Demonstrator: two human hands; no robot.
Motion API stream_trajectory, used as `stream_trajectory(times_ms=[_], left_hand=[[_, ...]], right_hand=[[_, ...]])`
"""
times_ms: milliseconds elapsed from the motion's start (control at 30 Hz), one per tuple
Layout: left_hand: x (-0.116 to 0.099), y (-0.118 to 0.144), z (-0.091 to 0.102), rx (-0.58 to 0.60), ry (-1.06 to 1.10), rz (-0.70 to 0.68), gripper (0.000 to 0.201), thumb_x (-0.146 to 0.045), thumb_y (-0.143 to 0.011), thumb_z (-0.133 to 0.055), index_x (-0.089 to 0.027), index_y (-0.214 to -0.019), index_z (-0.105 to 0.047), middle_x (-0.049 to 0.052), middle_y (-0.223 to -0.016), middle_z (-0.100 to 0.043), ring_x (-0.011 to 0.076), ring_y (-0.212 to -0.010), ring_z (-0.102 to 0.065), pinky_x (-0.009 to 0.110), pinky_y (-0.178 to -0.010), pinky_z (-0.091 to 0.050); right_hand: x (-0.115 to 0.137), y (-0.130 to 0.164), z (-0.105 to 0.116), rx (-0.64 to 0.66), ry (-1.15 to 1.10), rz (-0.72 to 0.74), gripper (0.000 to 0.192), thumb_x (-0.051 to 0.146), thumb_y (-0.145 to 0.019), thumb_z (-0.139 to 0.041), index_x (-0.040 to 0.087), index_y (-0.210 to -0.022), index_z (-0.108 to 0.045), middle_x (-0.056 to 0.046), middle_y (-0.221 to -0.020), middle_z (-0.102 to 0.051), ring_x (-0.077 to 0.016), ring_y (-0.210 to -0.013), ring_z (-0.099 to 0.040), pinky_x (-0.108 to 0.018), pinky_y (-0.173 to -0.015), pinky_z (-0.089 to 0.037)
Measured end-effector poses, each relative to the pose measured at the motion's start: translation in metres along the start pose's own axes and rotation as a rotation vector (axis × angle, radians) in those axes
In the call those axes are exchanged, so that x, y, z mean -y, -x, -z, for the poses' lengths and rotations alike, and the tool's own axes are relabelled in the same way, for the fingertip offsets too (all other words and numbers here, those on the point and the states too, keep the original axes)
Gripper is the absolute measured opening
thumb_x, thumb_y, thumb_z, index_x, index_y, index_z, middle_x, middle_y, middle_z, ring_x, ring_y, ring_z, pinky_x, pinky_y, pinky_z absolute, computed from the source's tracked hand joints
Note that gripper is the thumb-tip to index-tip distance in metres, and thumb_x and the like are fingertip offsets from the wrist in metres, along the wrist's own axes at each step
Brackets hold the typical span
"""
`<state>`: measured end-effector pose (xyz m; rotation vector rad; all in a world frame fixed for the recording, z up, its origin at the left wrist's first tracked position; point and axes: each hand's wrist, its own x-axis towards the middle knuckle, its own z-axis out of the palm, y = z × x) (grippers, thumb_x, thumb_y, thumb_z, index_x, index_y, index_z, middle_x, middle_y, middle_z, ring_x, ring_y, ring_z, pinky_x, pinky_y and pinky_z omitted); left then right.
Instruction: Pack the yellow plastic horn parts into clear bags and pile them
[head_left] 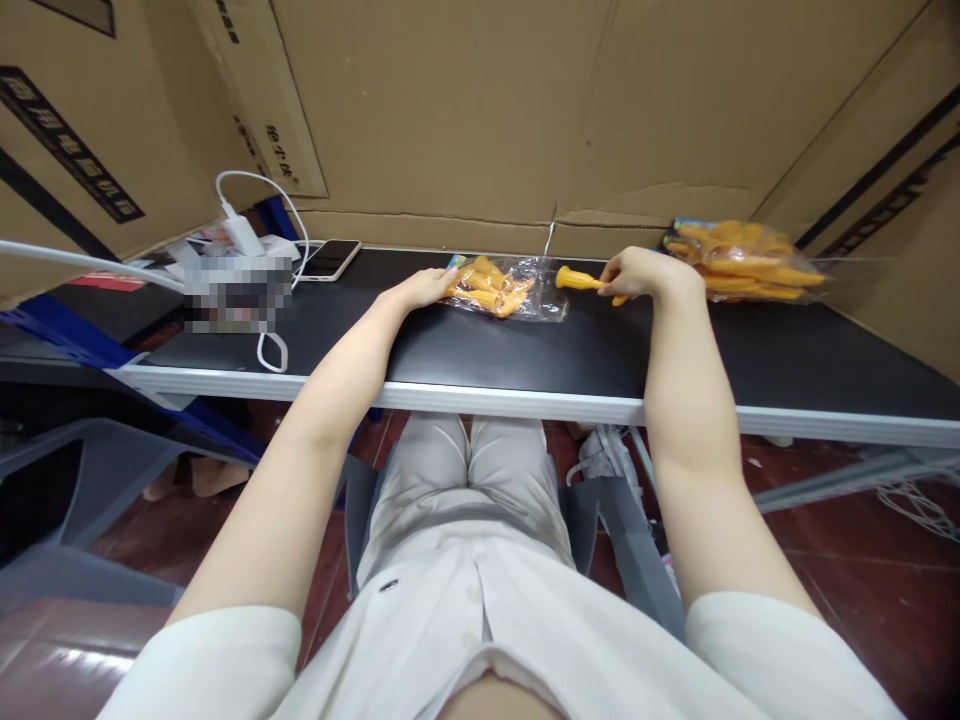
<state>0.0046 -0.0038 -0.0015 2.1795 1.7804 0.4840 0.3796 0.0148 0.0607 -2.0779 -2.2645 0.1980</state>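
A clear plastic bag (551, 300) with several orange plastic pieces lies on the black tabletop. At its left end, my left hand (429, 287) has its fingers closed on the bag's edge. My right hand (632, 272), to the right of the bag, pinches an orange plastic piece (576, 279). That piece has a flared end pointing toward the bag's opening, and its narrow end goes in between my fingertips. Another orange tip (619, 300) shows just below the fingers; whether it belongs to a second piece I cannot tell.
A fuller bag of orange pieces (742, 262) lies at the right by the cardboard wall (480, 110). On the left are a phone (332, 260), a white charger (244, 235) with cable and a blurred-out item. The table's metal edge (517, 402) runs below my forearms.
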Motion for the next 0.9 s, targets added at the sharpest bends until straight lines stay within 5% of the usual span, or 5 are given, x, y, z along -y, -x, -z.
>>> stream_trajectory(times_ms=[267,500,900], left_hand=[[0.000,0.001,0.000,-0.005,0.021,0.027,0.086,-0.072,-0.113,-0.025,-0.016,-0.158,-0.071,0.014,-0.168,-0.065,0.0340,-0.160,-0.058,0.032,-0.129,-0.043],[0.000,0.001,0.001,0.026,-0.012,0.049,0.079,-0.058,-0.116,-0.021,-0.012,-0.165,-0.063,0.014,-0.172,-0.059,0.0322,-0.162,-0.056,0.032,-0.131,-0.040],[0.002,-0.001,0.001,0.012,0.012,0.072,0.093,-0.074,-0.112,-0.017,-0.014,-0.161,-0.069,0.014,-0.169,-0.064,0.0347,-0.161,-0.057,0.035,-0.130,-0.042]], right_hand=[[0.041,0.017,-0.004,0.162,-0.092,0.168,0.027,0.045,-0.075,-0.101,0.026,-0.085,-0.086,-0.003,-0.081,-0.080,-0.0300,-0.089,-0.082,-0.043,-0.086,-0.069],[0.052,0.022,-0.005,0.126,-0.206,0.202,0.018,0.033,-0.079,-0.097,0.023,-0.080,-0.082,-0.004,-0.083,-0.080,-0.0283,-0.090,-0.081,-0.041,-0.087,-0.068],[0.078,0.020,-0.022,-0.025,-0.221,0.298,0.015,0.033,-0.086,-0.090,0.021,-0.092,-0.083,-0.004,-0.093,-0.082,-0.0245,-0.095,-0.078,-0.032,-0.088,-0.062]])
